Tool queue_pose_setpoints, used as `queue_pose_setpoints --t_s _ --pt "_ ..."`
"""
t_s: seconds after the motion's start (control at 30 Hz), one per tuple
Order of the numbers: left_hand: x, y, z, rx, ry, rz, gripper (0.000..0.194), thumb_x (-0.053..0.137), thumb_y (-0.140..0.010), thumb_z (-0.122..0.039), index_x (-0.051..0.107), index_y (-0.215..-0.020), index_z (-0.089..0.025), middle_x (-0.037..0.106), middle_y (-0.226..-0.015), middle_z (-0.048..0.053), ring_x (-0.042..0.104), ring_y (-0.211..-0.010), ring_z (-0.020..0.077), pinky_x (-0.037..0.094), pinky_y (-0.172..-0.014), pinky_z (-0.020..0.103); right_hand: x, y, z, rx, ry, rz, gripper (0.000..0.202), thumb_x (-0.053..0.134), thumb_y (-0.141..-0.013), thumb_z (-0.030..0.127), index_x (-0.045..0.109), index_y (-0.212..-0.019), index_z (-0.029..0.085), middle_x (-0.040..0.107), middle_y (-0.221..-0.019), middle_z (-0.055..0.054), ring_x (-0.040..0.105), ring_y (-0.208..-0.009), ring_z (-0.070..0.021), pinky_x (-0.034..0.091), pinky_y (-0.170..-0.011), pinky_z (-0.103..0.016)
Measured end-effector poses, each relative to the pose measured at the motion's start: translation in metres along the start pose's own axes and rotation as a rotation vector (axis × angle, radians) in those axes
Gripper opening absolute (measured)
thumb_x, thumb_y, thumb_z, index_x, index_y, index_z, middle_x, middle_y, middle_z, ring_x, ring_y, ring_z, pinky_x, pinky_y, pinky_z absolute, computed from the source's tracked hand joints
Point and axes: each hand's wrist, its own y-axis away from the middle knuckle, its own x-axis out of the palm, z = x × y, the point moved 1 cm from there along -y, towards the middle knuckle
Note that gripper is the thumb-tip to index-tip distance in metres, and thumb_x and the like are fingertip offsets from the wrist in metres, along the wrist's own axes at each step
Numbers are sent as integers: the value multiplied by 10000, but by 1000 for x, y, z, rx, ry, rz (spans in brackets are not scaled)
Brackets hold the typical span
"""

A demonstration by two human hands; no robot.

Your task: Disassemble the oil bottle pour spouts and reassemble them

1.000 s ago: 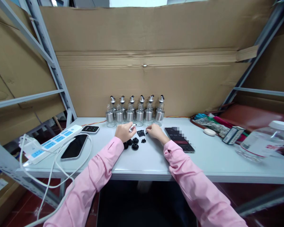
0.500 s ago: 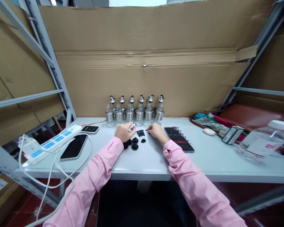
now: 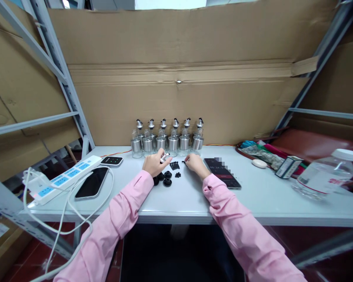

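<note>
My left hand [image 3: 153, 163] is closed on a small silvery metal part [image 3: 165, 158], which looks like a pourer cap; the fingers partly cover it. To the right, my right hand [image 3: 197, 163] rests low over the table, fingertips pinching a small black part [image 3: 184, 162]. Between the hands lies a group of thin black pieces [image 3: 174, 165], with tiny black bits [image 3: 178, 175] just nearer me. Round black stoppers [image 3: 167, 182] sit by my left wrist. Behind stand glass bottles with metal sleeves [image 3: 173, 145]; the back row carries metal pourer spouts [image 3: 175, 123].
A phone with a timer [image 3: 222, 172] lies right of my right hand. Leftward are a power strip [image 3: 67, 176], a dark phone [image 3: 92, 183], white cables and a small black-and-white device [image 3: 112, 161]. A water bottle [image 3: 326, 176], small box [image 3: 288, 167] and cloths occupy the right.
My left thumb has stretched out to the right beside the silvery part. My right hand has shifted slightly, and more of the black part shows at its fingertips.
</note>
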Motion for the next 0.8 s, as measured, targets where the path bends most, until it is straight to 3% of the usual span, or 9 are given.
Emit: queue_pose_setpoints --t_s 0.1,0.33,0.57,0.8 --pt "-1 0 -1 -10 12 16 215 435 -857 -425 465 -816 -216 584 -659 -25 580 -625 159 297 -556 237 0 0 1 -6 3 6 258 515 -714 71 707 -872 143 705 -905 -133 641 -908 -225 421 -776 -255" --pt "2 -1 2 52 156 -105 135 453 -834 -306 423 -763 -196 529 -767 6 509 -660 133 356 -601 241 3 1 1 -37 9 26 229 528 -727 118 717 -853 149 705 -909 -142 640 -897 -212 415 -776 -248" --pt "4 -2 3 48 165 -24 132 475 -843 -315 500 -903 -200 590 -812 9 551 -720 149 384 -644 250 4 2 5 -90 3 54 223 550 -726 163 718 -872 151 712 -877 -117 648 -828 -195 418 -719 -230" --pt "11 -3 8 86 230 -35 71 475 -826 -223 494 -878 -177 588 -842 28 552 -726 136 407 -665 240 4 4 8 -137 1 61 211 565 -740 199 714 -879 144 708 -884 -116 641 -828 -189 415 -712 -228"
